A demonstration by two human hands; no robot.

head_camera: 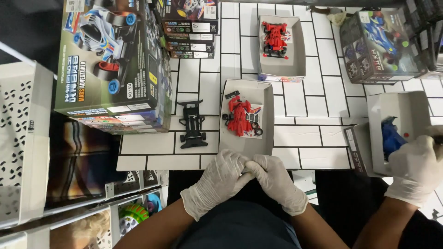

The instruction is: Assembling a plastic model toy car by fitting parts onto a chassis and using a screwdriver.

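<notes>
My left hand and my right hand, both in white gloves, are pressed together at the near edge of the white tiled table. The fingers of each curl against the other hand, and nothing shows between them. Just beyond them lies an open grey box holding a red toy car body and small loose wheels. A black toy car chassis stands on the table to the left of that box.
Another person's gloved hand rests at an open box with a blue toy car on the right. A second box holds a red car farther back. Stacked toy car cartons and white perforated baskets fill the left.
</notes>
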